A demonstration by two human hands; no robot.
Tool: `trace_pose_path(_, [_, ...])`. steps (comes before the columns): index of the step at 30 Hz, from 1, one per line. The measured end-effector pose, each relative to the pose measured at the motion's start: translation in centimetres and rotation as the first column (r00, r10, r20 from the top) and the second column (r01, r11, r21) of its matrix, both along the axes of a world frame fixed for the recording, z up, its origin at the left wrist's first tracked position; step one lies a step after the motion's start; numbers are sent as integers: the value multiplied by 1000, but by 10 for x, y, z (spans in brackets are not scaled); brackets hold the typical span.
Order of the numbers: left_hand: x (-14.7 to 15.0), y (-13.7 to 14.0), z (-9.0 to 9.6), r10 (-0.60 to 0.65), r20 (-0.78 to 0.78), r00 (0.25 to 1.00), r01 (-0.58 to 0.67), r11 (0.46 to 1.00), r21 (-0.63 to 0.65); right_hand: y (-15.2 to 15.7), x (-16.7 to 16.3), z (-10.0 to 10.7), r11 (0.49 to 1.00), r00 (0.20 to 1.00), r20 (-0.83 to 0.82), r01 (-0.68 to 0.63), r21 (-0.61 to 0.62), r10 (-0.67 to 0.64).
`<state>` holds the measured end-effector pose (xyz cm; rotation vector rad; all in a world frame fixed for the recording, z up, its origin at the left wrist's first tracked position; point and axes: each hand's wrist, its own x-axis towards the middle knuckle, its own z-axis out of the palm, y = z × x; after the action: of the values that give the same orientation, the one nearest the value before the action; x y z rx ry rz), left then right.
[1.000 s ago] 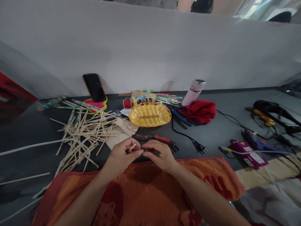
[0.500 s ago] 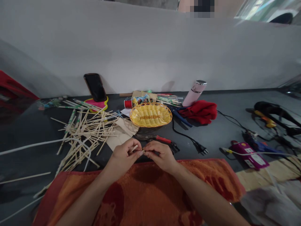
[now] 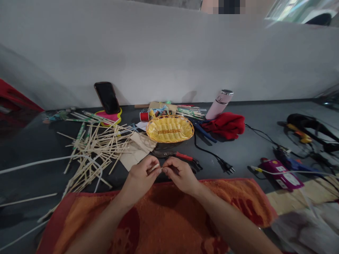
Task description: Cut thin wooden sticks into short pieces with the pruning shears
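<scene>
Left hand [image 3: 142,177] is curled round one stick [image 3: 155,167], right hand [image 3: 182,176] pinched, hold unclear, the pile [image 3: 104,144] toward the left edge of the bench [image 3: 238,150] seemingly unworked.

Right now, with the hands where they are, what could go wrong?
Dropped piece: the left hand holds a short stick; if it slips, it could be hard to pick out from the similar-coloured pile nearby.

Bumped tool: the cutters lie just beyond both hands, so a forward reach by the right hand might knock them.

Snag: the loose plug could catch if that hand swings right.
</scene>
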<state>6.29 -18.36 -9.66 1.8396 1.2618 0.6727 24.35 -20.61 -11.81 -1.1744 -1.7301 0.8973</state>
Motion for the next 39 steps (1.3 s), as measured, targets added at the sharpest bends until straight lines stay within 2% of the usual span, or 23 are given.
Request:
trace_pose_path(4, [2, 0, -3, 6, -15, 1000, -6, 1000, 28, 0, 0, -2, 1000, 998, 61, -8, -11, 8])
trace_pose_path(7, [3, 1, -4, 22, -18, 1000, -21, 999, 32, 1, 1, -4, 999, 999, 39, 9, -48, -7])
trace_pose_path(11, [3, 2, -5, 28, -6, 1000, -28, 1000, 10, 1, 1, -6, 1000, 1000, -5, 19, -13, -19])
trace_pose_path(13, [4, 2, -4, 18, 4, 1000, -18, 1000, 4, 0, 1, -7, 999, 999, -51, 15, -45, -17])
trace_pose_path(17, [5, 3, 0, -41, 96, 995, 41, 999, 0, 2, 2, -7, 977, 965, -258, -14, -212, -43])
trace_pose_path(21, [3, 4, 1, -87, 119, 989, 82, 996, 45, 3, 3, -5, 970, 935, -343, 0, -245, -87])
trace_pose_path(27, [1, 1, -2, -78, 49, 996, 78, 997, 8, 2, 4, -6, 983, 975, -221, -8, -185, -33])
trace_pose_path(33, [1, 3, -3, -79, 53, 996, 79, 997, -4, 0, 4, -9, 992, 996, -83, 25, -120, -35])
trace_pose_path(39, [-2, 5, 1, -124, -40, 991, 124, 992, 0, 1, 2, -12, 988, 997, -72, -3, -152, -8])
